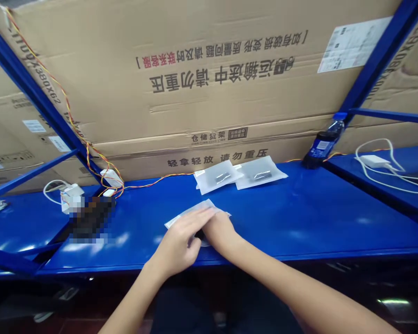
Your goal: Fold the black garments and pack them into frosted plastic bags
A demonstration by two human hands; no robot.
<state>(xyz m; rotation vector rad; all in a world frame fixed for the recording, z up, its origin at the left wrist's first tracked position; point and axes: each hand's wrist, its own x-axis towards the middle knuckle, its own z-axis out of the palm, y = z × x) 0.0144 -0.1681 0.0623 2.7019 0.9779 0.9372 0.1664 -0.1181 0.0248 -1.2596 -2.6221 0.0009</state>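
Two bare hands, left hand (176,244) over right hand (221,231), lie on a translucent plastic bag (191,214) on the glossy blue surface (299,213), grip unclear.

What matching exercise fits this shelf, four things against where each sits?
Things:
1. dark plastic bottle with blue cap
2. two sealed packets
3. white power adapter
4. left hand

Places:
A. on the side shelf at right
B. on a third packet near the front edge
C. in the back right corner of the blue shelf
D. side by side at the shelf's back

Pairs: 1-C, 2-D, 3-A, 4-B.
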